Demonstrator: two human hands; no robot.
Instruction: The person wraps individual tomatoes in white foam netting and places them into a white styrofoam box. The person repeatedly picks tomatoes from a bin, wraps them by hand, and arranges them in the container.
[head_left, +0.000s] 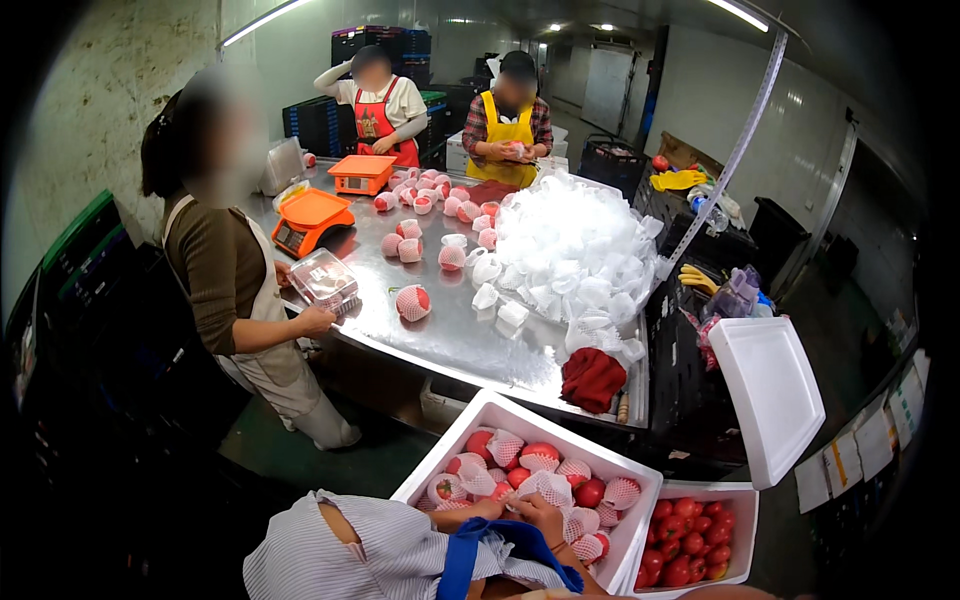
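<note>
Sorting table seen from above; clock positions are read from the first box, 12 o'clock being the far side. The first box (575, 437), white foam, contains red tomatoes (590, 491), many of them in white nets (548, 487). At 4 o'clock a second box (705, 489) holds bare tomatoes; above its far edge, at 2 o'clock, a white lid (765, 400) stands tilted, hiding part of the ground behind. The steel table (380, 322) lies at 12 o'clock, its right half taken up by a pile of nets (575, 245), with a dark red cloth (594, 380) at 1 o'clock. Two orange scales (313, 212) stand at 11 o'clock. A co-worker (215, 270) at 10 o'clock handles a clear tray (323, 279).

Grip: the left hand (488, 507) and right hand (543, 514) meet inside the first box, over netted tomatoes. The right fingers are bent and lie against a net; whether they pinch it cannot be told. The left fingers are partly hidden, and their spread cannot be told.
</note>
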